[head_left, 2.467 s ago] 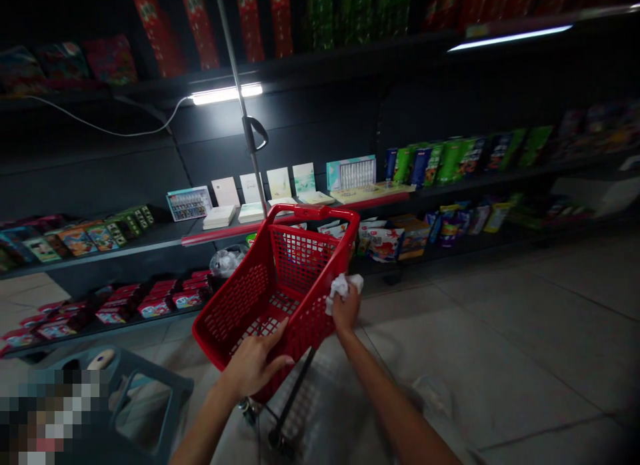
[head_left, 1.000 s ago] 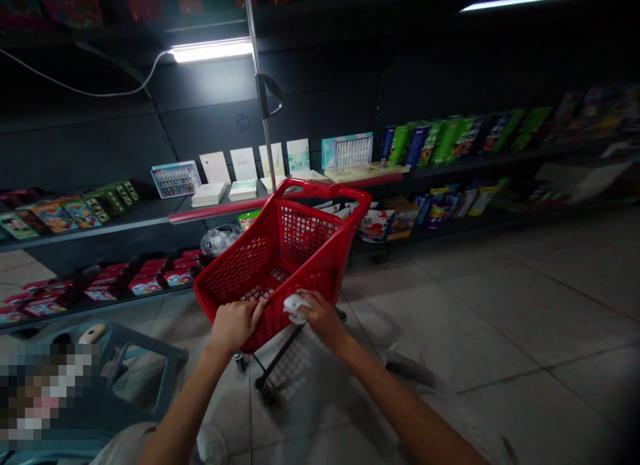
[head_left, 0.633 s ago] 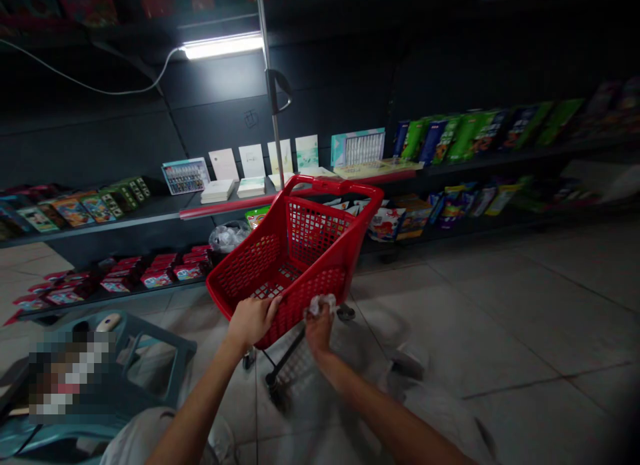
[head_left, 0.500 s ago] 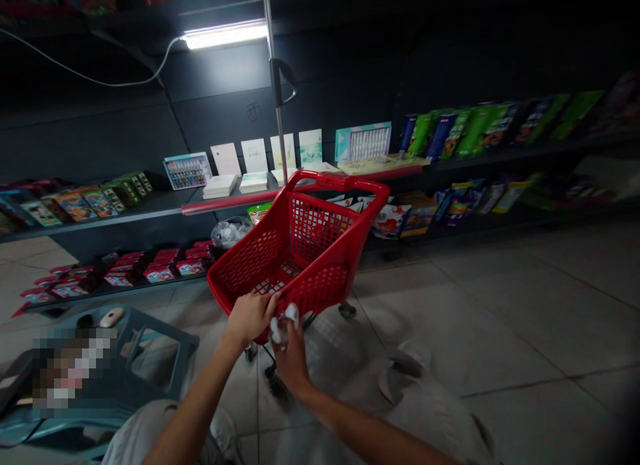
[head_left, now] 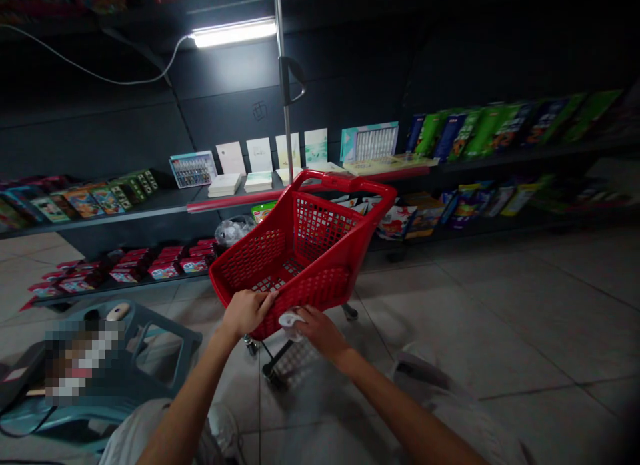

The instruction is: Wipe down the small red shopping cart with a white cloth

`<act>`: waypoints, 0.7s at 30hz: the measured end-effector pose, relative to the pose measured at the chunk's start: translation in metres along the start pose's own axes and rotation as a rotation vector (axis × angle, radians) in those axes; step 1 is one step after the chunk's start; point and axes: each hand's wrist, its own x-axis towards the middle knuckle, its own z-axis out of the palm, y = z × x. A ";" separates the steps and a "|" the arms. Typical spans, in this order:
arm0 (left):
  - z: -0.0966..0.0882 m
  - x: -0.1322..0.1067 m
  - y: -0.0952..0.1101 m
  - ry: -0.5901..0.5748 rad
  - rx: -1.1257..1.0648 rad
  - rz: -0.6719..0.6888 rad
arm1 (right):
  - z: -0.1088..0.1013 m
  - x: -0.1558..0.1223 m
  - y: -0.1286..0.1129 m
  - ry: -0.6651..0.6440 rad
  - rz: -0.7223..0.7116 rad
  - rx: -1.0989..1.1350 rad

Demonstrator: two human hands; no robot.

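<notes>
At the shelves [head_left: 105,213], red basket [head_left: 320,228]: left hand [head_left: 246,313] curled over rim [head_left: 227,286]; right hand [head_left: 320,332] pinching white cloth [head_left: 291,320] against outer wall [head_left: 320,293].

Dark grey panelled walls [head_left: 100,145] rise behind long metal shelves [head_left: 150,208] stocked with packaged goods, lit by a bare fluorescent tube [head_left: 233,32] (its white cable [head_left: 95,72] loops loosely across the wall). A slim metal pole [head_left: 285,98] with a black handle [head_left: 291,78] stands upright before the shelves, and pale square floor tiles [head_left: 500,318] stretch along the aisle, with a teal plastic stool [head_left: 165,325] at lower left.
</notes>
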 end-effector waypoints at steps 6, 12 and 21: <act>-0.002 -0.003 -0.020 0.031 -0.045 0.025 | -0.035 -0.011 0.059 0.142 0.274 -0.041; -0.009 -0.007 -0.040 0.041 -0.093 0.030 | -0.057 -0.007 0.094 0.361 0.470 0.025; -0.016 0.000 -0.042 0.158 -0.170 0.037 | -0.121 0.034 0.091 0.782 0.573 0.070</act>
